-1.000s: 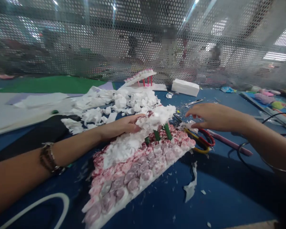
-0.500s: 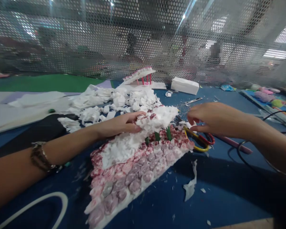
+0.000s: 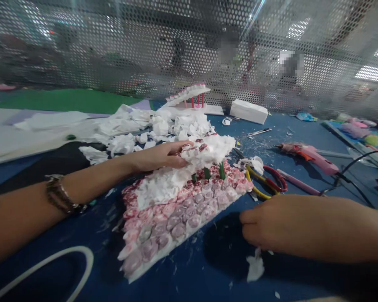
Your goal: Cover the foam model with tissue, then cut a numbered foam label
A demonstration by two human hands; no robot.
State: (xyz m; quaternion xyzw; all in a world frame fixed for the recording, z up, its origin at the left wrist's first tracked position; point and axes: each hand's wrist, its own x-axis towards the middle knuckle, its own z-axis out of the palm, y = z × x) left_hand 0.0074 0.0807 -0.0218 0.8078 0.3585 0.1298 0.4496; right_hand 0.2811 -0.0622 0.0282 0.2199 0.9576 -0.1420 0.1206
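On the blue table stands a tiered craft model [image 3: 189, 205], its lower slab covered in rows of rolled pink, mauve and dark red rosettes. Short green posts [image 3: 221, 171] rise under an upper piece covered in crumpled white paper [image 3: 212, 151]. My left hand [image 3: 166, 155] grips that upper piece by its left edge, thumb below. Low over the table, right of the model, my right hand [image 3: 264, 224] is closed with fingertips down. A torn scrap of white paper [image 3: 255, 268] hangs from under its fingers, the pinch itself being hidden.
Yellow-and-red-handled scissors [image 3: 266, 182] lie right of the model. Behind them are a pink glue gun [image 3: 315, 158] with a black cord and a cutter knife [image 3: 260, 132]. Torn white paper [image 3: 182, 126] is heaped behind. A small pillared model [image 3: 192, 96] and a white block [image 3: 248, 111] stand near the perforated screen.
My right hand has moved from beside the scissors down toward me, over the paper scrap, which has shifted slightly nearer. The glue gun has come into view. My left hand keeps its hold.
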